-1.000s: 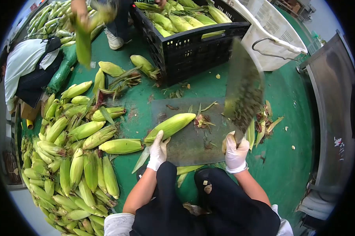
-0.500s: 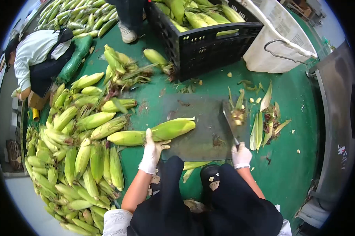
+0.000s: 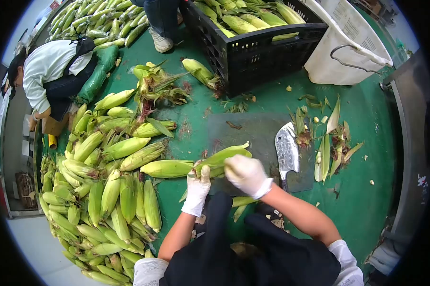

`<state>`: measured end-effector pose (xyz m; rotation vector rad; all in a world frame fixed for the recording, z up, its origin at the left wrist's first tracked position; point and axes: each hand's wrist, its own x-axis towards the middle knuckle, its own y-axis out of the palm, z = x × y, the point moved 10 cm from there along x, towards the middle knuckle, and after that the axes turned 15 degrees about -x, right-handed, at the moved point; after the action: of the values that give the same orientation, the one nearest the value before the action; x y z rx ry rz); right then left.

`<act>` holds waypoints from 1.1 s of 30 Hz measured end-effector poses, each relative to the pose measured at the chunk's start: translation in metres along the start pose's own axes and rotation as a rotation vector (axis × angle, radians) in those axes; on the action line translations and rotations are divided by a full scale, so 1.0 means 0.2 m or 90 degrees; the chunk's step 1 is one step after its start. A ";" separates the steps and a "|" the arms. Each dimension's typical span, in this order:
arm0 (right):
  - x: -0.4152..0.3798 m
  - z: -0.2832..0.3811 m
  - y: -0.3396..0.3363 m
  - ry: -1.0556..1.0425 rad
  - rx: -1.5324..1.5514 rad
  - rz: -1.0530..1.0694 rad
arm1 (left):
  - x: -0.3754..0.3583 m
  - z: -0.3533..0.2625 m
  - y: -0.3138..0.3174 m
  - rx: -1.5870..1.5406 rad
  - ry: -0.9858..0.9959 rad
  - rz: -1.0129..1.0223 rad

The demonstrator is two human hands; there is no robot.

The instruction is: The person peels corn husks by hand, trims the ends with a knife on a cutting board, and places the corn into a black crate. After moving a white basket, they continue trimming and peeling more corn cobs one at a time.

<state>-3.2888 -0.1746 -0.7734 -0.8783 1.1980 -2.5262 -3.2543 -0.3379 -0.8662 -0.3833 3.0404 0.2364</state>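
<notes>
Far left: seated co-worker point(image 3: 53, 71) in white top, partly cut off by the dark lens rim; face turned away.
Left: heap of corn point(image 3: 100, 190), green ribbed husks, tapered; lower ears cropped at the frame edge.
Centre-left: left hand point(image 3: 197, 188), white glove, fingers closed round the stalk end of the corn cob point(image 3: 220, 158).
Centre: corn cob, husked green, lying slantwise across the near-left corner of the cutting board point(image 3: 253, 131); middle hidden beneath the hands.
Centre-right: right hand point(image 3: 246, 174), white glove, curled over the cob; fingertips out of sight, pinching husk or not cannot tell.
Right of that: cleaver point(image 3: 287, 152), broad mottled steel blade, flat on the board, untouched; handle obscured by forearm.
Further right: husk scraps point(image 3: 331, 143) strewn on green floor point(image 3: 367, 190); bare floor beyond.
Top: black slatted crate point(image 3: 258, 47), corn inside, upper part cut off.
</notes>
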 end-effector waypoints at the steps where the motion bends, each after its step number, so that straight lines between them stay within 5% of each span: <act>1: 0.01 -0.11 -0.11 0.101 0.070 -0.042 | 0.01 0.03 -0.06 0.040 0.025 -0.040; 3: -0.06 -0.39 -0.34 0.291 0.118 -0.090 | 0.01 0.11 -0.16 0.049 -0.044 -0.064; 5: -0.31 -0.79 -0.67 0.538 0.149 -0.300 | 0.02 0.09 -0.19 -0.143 -0.112 -0.112; 7: -0.78 -1.18 -0.99 0.701 0.113 -0.549 | 0.01 0.20 -0.30 -0.240 -0.168 -0.149; 9: -1.07 -1.24 -1.10 0.766 0.156 -0.651 | 0.00 0.11 -0.35 -0.380 -0.162 -0.215; 12: -1.36 -1.29 -0.75 0.735 0.033 -0.235 | 0.03 0.07 -0.69 -0.438 -0.153 -0.221; 14: -1.32 -0.99 -0.35 0.773 0.189 -0.052 | 0.05 -0.14 -0.98 -0.514 -0.047 -0.300; 15: -1.23 -0.85 -0.31 0.658 0.035 -0.028 | 0.04 -0.16 -1.25 -0.582 0.001 -0.381; 17: -1.35 -0.85 -0.09 0.683 0.013 0.078 | -0.01 -0.48 -1.52 -0.568 0.184 -0.403; 19: -1.33 -0.85 0.02 0.545 -0.165 0.173 | -0.09 -0.71 -1.72 -0.573 0.319 -0.521; 21: -1.16 -0.75 -0.02 0.556 -0.203 0.239 | -0.04 -0.84 -1.74 -0.544 0.403 -0.429; 23: -1.33 -0.93 0.09 0.580 -0.138 0.225 | 0.18 -0.79 -1.54 -0.307 0.310 -0.316; 25: -1.37 -1.00 0.11 0.593 -0.188 0.275 | 0.51 -0.65 -1.30 -0.005 0.143 -0.378; 27: -1.34 -1.03 0.10 0.611 -0.241 0.324 | 0.92 -0.47 -1.24 0.285 0.325 -0.334; 29: -1.26 -0.96 0.06 0.617 -0.280 0.323 | 1.24 -0.39 -1.18 0.625 0.293 -0.379; 32: -1.28 -0.95 0.01 0.707 -0.162 0.201 | 1.47 -0.05 -1.22 0.537 -0.211 -0.303; 33: -1.28 -0.95 0.01 0.750 -0.115 0.185 | 1.51 0.06 -1.22 0.539 -0.279 -0.229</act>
<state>-3.1968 0.0536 -0.9769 0.8967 1.6328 -2.6451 -3.4843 -0.6415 -0.9384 -0.6606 2.2971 -0.8318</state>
